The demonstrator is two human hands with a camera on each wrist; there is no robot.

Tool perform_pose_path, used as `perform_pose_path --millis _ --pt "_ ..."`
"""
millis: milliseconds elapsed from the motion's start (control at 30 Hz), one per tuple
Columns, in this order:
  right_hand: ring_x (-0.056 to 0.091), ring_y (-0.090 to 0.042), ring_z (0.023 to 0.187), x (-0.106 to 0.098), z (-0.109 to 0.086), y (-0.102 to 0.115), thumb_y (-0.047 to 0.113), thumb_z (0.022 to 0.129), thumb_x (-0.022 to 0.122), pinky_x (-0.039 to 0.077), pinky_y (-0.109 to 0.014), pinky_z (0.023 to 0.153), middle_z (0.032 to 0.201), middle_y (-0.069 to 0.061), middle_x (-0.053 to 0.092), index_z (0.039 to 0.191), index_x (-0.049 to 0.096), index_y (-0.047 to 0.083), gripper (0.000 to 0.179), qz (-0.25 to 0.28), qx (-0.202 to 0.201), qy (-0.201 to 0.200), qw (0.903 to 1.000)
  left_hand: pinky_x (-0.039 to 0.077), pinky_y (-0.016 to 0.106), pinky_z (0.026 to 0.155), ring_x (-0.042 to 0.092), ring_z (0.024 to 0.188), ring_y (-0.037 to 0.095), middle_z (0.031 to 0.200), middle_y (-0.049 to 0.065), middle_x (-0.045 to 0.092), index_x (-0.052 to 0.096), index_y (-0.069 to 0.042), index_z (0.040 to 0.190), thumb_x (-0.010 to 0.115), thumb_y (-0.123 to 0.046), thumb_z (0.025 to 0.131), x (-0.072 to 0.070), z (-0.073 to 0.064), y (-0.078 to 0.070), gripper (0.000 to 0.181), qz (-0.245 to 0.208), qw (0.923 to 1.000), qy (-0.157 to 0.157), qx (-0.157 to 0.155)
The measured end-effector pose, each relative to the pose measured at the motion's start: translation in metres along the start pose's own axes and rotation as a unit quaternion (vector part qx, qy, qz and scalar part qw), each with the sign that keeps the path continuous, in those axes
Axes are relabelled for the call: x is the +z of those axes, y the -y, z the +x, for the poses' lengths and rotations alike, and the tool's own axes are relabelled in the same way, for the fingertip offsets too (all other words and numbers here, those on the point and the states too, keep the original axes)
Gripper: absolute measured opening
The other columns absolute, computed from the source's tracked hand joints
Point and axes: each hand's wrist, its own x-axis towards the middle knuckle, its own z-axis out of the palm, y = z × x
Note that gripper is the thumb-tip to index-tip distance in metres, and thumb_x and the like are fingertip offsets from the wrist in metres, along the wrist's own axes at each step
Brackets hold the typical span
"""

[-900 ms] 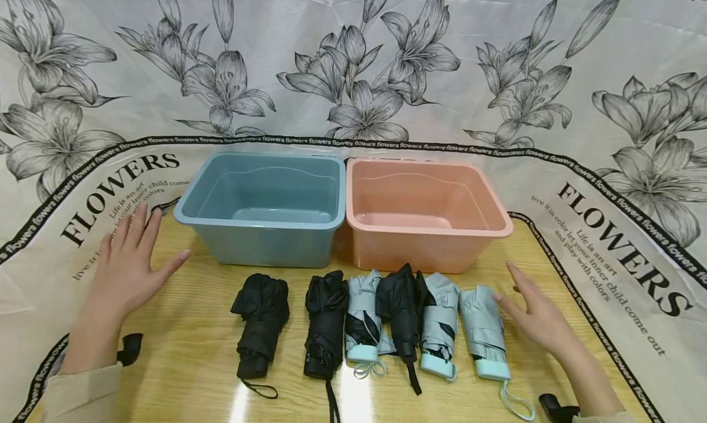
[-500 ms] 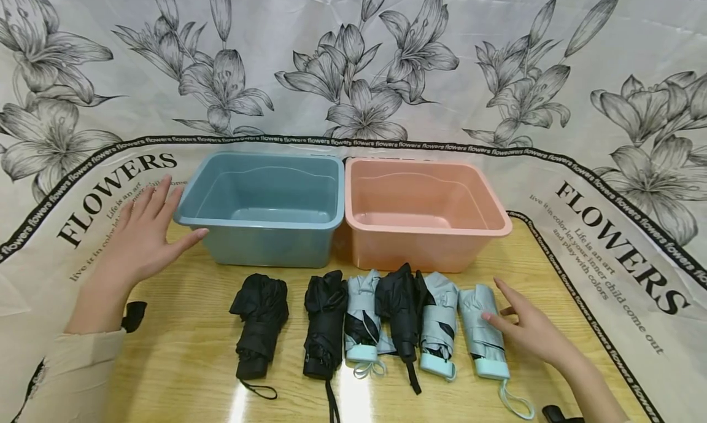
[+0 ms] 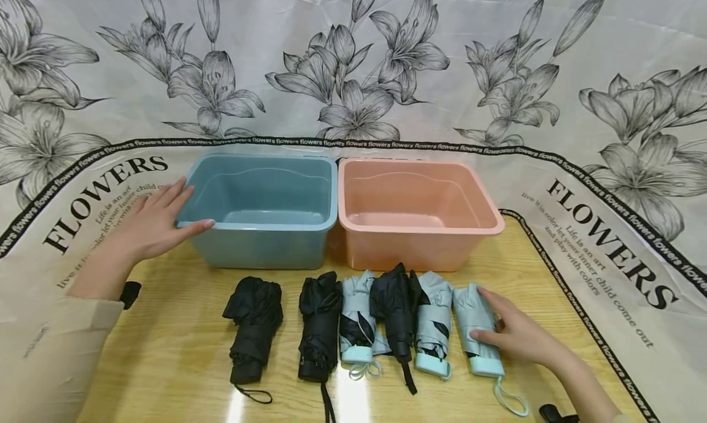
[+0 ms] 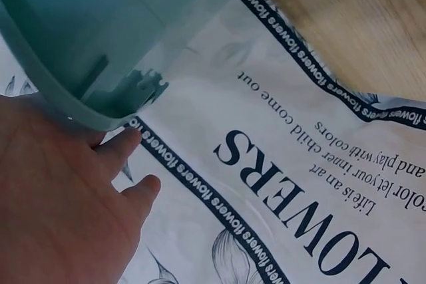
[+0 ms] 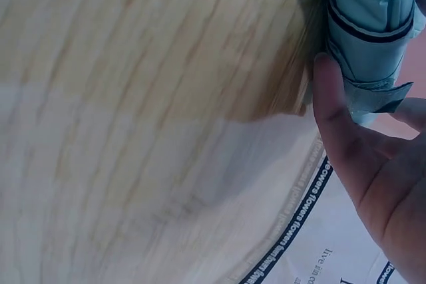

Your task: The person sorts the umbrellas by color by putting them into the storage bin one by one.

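With the left hand point(image 3: 151, 229) straight-fingered at the blue bin point(image 3: 259, 248), wrap the right hand point(image 3: 512, 332), thumb parted from fingers astride the pale umbrella point(image 3: 472, 308) (clamped or not, impossible to tell), evenly around its middle, sparing the neighbouring umbrella point(image 3: 433, 312) left of the grip.

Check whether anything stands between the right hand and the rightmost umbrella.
Nothing visible does: the right hand reaches directly over the rightmost umbrella, and the other umbrellas lie beyond it, to the left.

Tabletop setup, kind of room unclear: wood-grain table point(image 3: 182, 331) between left hand point(image 3: 154, 229) and right hand point(image 3: 513, 332), flower-printed cloth point(image 3: 353, 73) hung beyond both.
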Motion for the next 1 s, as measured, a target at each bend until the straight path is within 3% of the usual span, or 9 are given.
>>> perform_pose_path --millis 67,233,400,600,867,1000 --pt "0.039 -0.064 0.135 0.001 0.000 0.001 0.037 0.090 0.082 0.038 -0.076 0.105 0.151 -0.044 0.036 0.159 0.030 -0.009 0.098 0.004 0.003 0.006 1.0000 0.002 0.075 0.120 0.004 0.154 0.055 0.172 0.026 -0.002 0.008 0.001 0.166 0.042 -0.069 0.102 0.002 0.002 0.001 0.101 0.005 1.0000 0.003 0.000" --pt "0.039 -0.069 0.132 0.006 0.002 0.000 0.041 0.088 0.083 0.039 -0.080 0.101 0.150 -0.046 0.034 0.161 0.026 -0.008 0.104 0.008 0.025 0.022 0.9994 0.006 0.074 0.120 0.007 0.154 0.054 0.171 0.029 0.003 0.009 0.004 0.165 0.042 -0.070 0.102 0.006 0.004 0.002 0.103 0.015 0.9999 -0.001 -0.001" --pt "0.039 -0.068 0.132 0.011 0.005 -0.001 0.041 0.085 0.086 0.040 -0.079 0.100 0.150 -0.045 0.034 0.161 0.024 -0.007 0.110 0.014 0.042 0.022 0.9988 0.005 0.073 0.121 0.007 0.154 0.054 0.170 0.031 0.003 0.009 0.007 0.163 0.042 -0.069 0.102 0.008 0.005 0.002 0.104 0.001 1.0000 -0.009 -0.003" --pt "0.045 -0.064 0.128 0.014 0.011 0.000 0.031 0.075 0.092 0.040 -0.079 0.101 0.146 -0.043 0.037 0.159 0.029 -0.007 0.112 0.030 0.040 -0.012 0.9987 0.003 0.071 0.122 0.006 0.154 0.054 0.169 0.032 0.001 0.007 0.010 0.162 0.040 -0.069 0.103 0.010 0.006 0.002 0.104 -0.004 0.9999 -0.015 -0.003" --pt "0.038 -0.057 0.133 0.013 0.013 0.002 0.013 0.070 0.092 0.034 -0.080 0.105 0.152 -0.039 0.030 0.159 0.030 0.004 0.109 0.101 0.071 -0.031 0.9919 0.003 0.069 0.123 0.005 0.155 0.054 0.170 0.030 -0.001 0.008 0.012 0.161 0.041 -0.069 0.103 0.011 0.009 0.005 0.105 0.002 0.9996 -0.028 0.000" --pt "0.037 -0.052 0.132 0.013 0.008 0.003 0.006 0.069 0.090 0.038 -0.073 0.103 0.155 -0.036 0.026 0.161 0.028 0.007 0.110 0.128 0.080 -0.033 0.9881 0.003 0.069 0.123 0.003 0.155 0.053 0.170 0.029 -0.003 0.008 0.012 0.161 0.041 -0.069 0.103 0.013 0.005 0.004 0.105 -0.001 0.9997 -0.023 -0.002"
